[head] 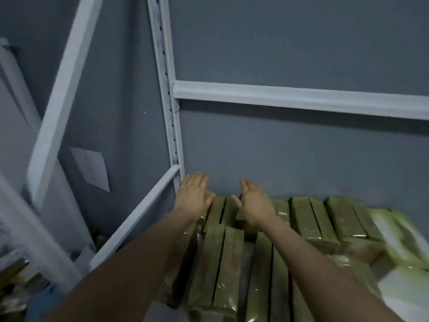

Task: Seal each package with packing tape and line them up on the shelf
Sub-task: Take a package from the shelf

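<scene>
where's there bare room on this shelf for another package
Little. A narrow gap runs between the front packages below the right hand. A pale patch at the front right, beside the light-green packages, may be bare, though blur hides it. The back row from the left hand rightwards is packed tight.

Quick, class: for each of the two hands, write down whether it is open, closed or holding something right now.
Left hand: open, fingers straight, holding nothing.
Right hand: open, fingers straight over the packages, holding nothing.
</scene>
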